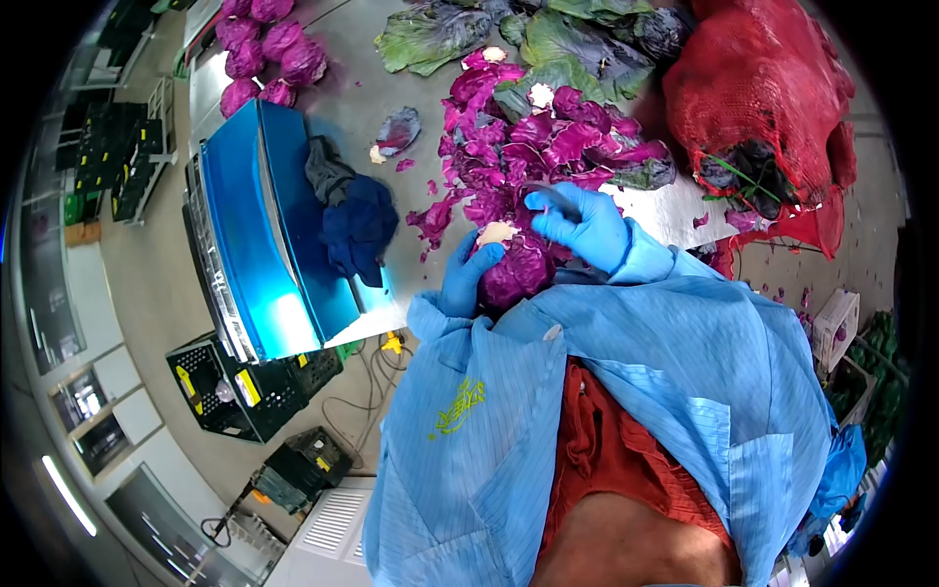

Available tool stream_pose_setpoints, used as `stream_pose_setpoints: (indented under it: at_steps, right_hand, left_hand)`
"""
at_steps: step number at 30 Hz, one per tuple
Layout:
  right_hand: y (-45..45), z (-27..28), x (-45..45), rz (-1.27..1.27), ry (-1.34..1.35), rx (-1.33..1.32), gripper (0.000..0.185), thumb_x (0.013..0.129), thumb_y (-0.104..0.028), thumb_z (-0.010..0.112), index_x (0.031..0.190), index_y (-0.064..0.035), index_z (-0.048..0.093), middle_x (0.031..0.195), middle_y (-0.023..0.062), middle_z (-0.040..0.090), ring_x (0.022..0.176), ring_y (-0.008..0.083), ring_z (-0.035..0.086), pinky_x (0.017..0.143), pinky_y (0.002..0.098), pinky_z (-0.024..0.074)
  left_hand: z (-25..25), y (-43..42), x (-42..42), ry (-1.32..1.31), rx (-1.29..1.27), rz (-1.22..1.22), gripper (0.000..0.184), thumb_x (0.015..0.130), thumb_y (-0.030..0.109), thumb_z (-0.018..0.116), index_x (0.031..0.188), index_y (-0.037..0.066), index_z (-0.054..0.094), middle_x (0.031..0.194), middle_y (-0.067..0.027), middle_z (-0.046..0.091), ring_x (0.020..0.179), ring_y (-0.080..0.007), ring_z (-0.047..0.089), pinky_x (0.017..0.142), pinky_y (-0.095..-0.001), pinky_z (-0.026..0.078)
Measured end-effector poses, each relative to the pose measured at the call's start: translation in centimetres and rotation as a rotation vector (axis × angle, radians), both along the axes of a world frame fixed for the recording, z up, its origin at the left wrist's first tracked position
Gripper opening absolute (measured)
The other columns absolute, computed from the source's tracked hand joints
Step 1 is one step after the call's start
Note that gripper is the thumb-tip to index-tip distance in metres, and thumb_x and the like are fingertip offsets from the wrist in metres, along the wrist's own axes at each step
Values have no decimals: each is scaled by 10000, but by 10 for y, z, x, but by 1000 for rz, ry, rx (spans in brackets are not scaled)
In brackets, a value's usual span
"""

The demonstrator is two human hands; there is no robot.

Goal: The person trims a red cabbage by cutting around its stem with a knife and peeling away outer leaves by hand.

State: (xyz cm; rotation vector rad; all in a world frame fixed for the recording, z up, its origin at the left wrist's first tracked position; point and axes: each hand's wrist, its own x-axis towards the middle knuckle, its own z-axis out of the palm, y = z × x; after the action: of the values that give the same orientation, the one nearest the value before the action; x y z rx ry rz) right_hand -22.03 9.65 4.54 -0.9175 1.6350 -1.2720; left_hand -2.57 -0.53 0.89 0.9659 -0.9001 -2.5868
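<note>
My left hand (471, 273), in a blue glove, is closed around the side of a red cabbage (517, 277) at the table's near edge. The cabbage's pale cut stem (497, 233) faces up between my hands. In my gloved right hand (593, 229) is a knife (554, 200), its dark blade just above the cabbage; the handle is hidden by my fingers. Beyond both hands lies a heap of torn purple leaves (528, 147) with several pale stem pieces among them.
Trimmed cabbages (282, 44) are grouped at the far left. A blue metal machine (256, 230) stands left, with a dark blue cloth (359, 227) beside it. Large green outer leaves (577, 49) lie at the back. A red mesh sack (758, 93) occupies the right. Black crates (245, 391) are below left.
</note>
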Motion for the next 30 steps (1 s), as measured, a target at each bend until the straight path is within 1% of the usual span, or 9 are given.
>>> stream_pose_setpoints:
  at_steps: [1,2,3,5,11,17,23,26,30]
  right_hand:
    - [2,18,-1,119,98,110,355,813,-222,711,1082,-6,626,788,66,618,703,109,569,619,277,481]
    - [3,15,1,177,148,89,419,776,-262,739,1098,-24,617,796,79,605,721,136,584,636,292,490]
    - [3,11,7,183,235,-49,425,774,-261,738,1109,-31,614,803,76,584,699,153,579,626,298,481]
    - [3,-10,8,196,255,-159,389,771,-244,736,1076,-35,615,799,75,565,667,156,563,607,288,465]
    - [1,6,3,247,155,-16,269,765,-186,727,945,-27,606,734,68,525,620,153,531,573,301,435]
    - [3,6,1,242,226,-55,220,758,-152,702,906,-18,610,720,76,519,584,165,528,547,308,424]
    - [7,-4,4,245,331,-187,264,792,-164,674,1018,-32,633,757,97,556,630,213,600,573,327,476]
    - [11,-11,3,286,400,-224,344,809,-79,670,1139,-6,607,798,98,576,613,190,568,563,298,457]
    - [12,-13,7,215,466,-257,295,814,-176,667,1074,-43,625,798,93,588,627,231,610,564,335,495]
  left_hand:
    - [0,0,0,14,6,1,463,834,136,639,1249,-16,500,1165,-99,584,1037,-187,574,927,-324,449]
    - [0,1,-1,27,11,4,460,835,134,639,1247,-16,501,1163,-99,585,1036,-186,574,924,-324,452]
    - [0,1,-1,8,20,3,456,834,131,641,1244,-14,504,1160,-97,587,1032,-185,575,921,-322,453]
    - [1,1,0,-30,36,6,447,834,124,645,1237,-10,509,1152,-94,590,1025,-182,577,915,-319,457]
    - [-1,4,2,-27,10,21,442,822,114,667,1222,0,518,1128,-85,598,1010,-177,582,911,-316,459]
    - [-8,6,3,-55,-39,10,470,812,129,687,1230,-1,514,1129,-88,599,1011,-177,581,903,-311,464]
    - [-1,5,2,-87,-47,0,484,808,137,697,1236,0,517,1128,-85,600,1010,-169,579,897,-305,465]
    - [-6,7,3,-94,-162,4,480,808,141,701,1230,-1,522,1125,-85,602,1007,-170,580,891,-306,468]
    - [-3,8,2,-100,-141,11,481,809,146,704,1230,-1,523,1123,-87,603,1006,-171,579,888,-308,467]
